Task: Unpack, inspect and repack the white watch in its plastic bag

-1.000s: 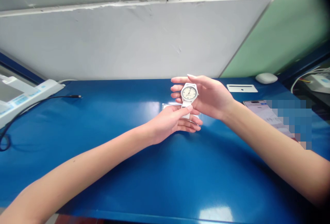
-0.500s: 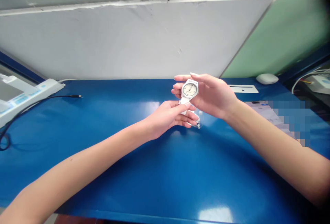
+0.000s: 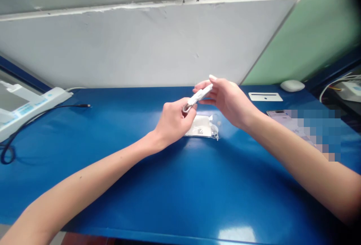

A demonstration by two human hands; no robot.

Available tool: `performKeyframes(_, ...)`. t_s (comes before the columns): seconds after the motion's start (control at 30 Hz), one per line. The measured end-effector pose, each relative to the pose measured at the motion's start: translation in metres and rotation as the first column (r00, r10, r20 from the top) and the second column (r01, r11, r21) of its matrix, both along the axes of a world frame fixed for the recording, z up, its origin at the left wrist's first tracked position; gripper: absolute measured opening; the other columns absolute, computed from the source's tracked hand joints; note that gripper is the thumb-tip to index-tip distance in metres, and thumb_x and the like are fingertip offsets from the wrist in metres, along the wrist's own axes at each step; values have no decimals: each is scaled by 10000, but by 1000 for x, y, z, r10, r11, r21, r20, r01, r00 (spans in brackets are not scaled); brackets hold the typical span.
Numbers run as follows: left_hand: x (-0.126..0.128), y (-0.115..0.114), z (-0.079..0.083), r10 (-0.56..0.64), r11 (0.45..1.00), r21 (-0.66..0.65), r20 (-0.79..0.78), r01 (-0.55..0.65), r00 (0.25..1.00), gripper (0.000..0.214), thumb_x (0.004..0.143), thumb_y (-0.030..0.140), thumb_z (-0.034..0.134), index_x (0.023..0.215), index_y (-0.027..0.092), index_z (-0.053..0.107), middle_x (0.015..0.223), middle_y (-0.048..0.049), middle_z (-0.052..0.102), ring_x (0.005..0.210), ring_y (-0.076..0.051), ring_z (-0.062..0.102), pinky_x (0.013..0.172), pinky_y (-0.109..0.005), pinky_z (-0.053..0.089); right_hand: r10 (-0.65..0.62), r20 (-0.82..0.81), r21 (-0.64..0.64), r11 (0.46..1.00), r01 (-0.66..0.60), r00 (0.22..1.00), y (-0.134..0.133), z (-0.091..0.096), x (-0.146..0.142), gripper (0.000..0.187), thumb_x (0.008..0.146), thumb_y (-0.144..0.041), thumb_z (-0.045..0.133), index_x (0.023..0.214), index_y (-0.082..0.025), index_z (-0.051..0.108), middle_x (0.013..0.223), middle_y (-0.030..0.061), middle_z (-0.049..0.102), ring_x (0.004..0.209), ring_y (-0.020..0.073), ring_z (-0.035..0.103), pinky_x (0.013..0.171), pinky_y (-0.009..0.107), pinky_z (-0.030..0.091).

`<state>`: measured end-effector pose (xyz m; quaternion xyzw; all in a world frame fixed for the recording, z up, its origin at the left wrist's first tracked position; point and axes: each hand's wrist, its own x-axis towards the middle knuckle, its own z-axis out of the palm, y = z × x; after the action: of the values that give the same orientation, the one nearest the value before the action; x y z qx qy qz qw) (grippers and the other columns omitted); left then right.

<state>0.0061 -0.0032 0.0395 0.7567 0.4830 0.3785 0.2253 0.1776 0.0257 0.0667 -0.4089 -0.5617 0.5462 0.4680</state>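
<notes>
A white wristwatch (image 3: 197, 97) is held edge-on above the blue table (image 3: 118, 155), between both hands. My left hand (image 3: 173, 121) is curled round the watch's lower end. My right hand (image 3: 227, 98) pinches the upper end with its fingertips. Its dial is turned out of sight. Just below the hands a clear plastic bag (image 3: 203, 126) with something white in it lies flat on the table.
A white device (image 3: 31, 104) with a black cable (image 3: 42, 113) sits at the left edge. At the back right lie a white card (image 3: 265, 96), a white mouse-like object (image 3: 292, 85) and a phone (image 3: 282, 115). A grey wall panel stands behind the table.
The watch, held face-up toward me before, has been turned edge-on. My left hand rose from under the strap and closed round the lower end, which uncovers the plastic bag on the table.
</notes>
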Motion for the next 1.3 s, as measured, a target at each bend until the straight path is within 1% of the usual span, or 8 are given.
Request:
performKeyframes(0.13, -3, -1, -3, 16, 978, 208, -163, 19, 986, 212, 878, 156, 486, 669, 186, 506, 592, 43, 446, 541, -100, 319, 550, -257, 258, -257, 528, 349, 935, 69, 810, -2, -6, 0, 453, 944, -551, 455, 796, -202, 703, 738, 46, 626, 738, 205, 579, 719, 345, 426)
performKeyframes(0.33, -3, 3, -5, 116, 951, 307, -288, -23, 951, 167, 917, 177, 490, 886, 186, 654, 651, 16, 556, 572, -115, 429, 581, -250, 304, -393, 728, 458, 889, 29, 561, -3, -3, 4, 462, 951, -542, 427, 774, -206, 691, 720, 54, 607, 624, 179, 503, 600, 329, 339)
performKeyframes(0.4, -4, 5, -6, 158, 938, 343, -306, -46, 939, 199, 929, 181, 487, 989, 188, 678, 693, 3, 601, 597, -123, 480, 581, -252, 304, -278, 778, 350, 936, -22, 564, -2, 3, 9, 455, 939, -550, 447, 768, -204, 687, 630, 38, 590, 559, 168, 470, 553, 325, 315)
performKeyframes(0.53, -5, 5, -11, 195, 926, 370, -304, -73, 932, 264, 942, 193, 493, 1130, 208, 678, 805, -17, 674, 672, -135, 566, 586, -248, 324, -43, 664, 221, 965, -141, 746, -6, 12, 17, 318, 903, -484, 568, 944, -209, 720, 704, 28, 640, 583, 160, 525, 535, 307, 367)
performKeyframes(0.7, 0, -14, -6, 153, 916, 402, -340, -4, 928, 302, 960, 226, 456, 1175, 205, 667, 836, -40, 708, 734, -165, 614, 669, -263, 395, -158, 368, 310, 950, 40, 916, -38, 3, 15, 233, 899, -429, 604, 963, -233, 710, 719, 11, 640, 597, 159, 542, 574, 307, 433)
performKeyframes(0.83, 5, -28, 1, -4, 933, 327, -417, 154, 909, 353, 973, 293, 442, 1241, 171, 638, 979, -104, 725, 841, -227, 645, 783, -336, 433, -340, 369, 443, 882, 159, 865, -66, -16, 22, 208, 945, -405, 540, 919, -265, 691, 803, 26, 686, 649, 185, 582, 609, 330, 457)
performKeyframes(1.03, -1, -14, -13, -277, 951, 5, -434, 309, 857, 787, 840, 562, 650, 1381, 20, 470, 1385, -283, 502, 1290, -424, 443, 1046, -515, 343, -432, 517, 587, 807, 61, 739, -68, -32, 47, 139, 932, -323, 559, 941, -280, 690, 891, 55, 737, 704, 219, 661, 653, 361, 485)
performKeyframes(1.3, -8, -5, -21, -344, 931, -75, -505, 357, 792, 580, 884, 529, 631, 1245, 77, 587, 1262, -217, 553, 1147, -353, 493, 980, -468, 407, -411, 658, 647, 737, -195, 631, -55, -43, 62, 129, 858, -230, 570, 884, -255, 694, 767, 46, 728, 617, 208, 651, 575, 340, 471)
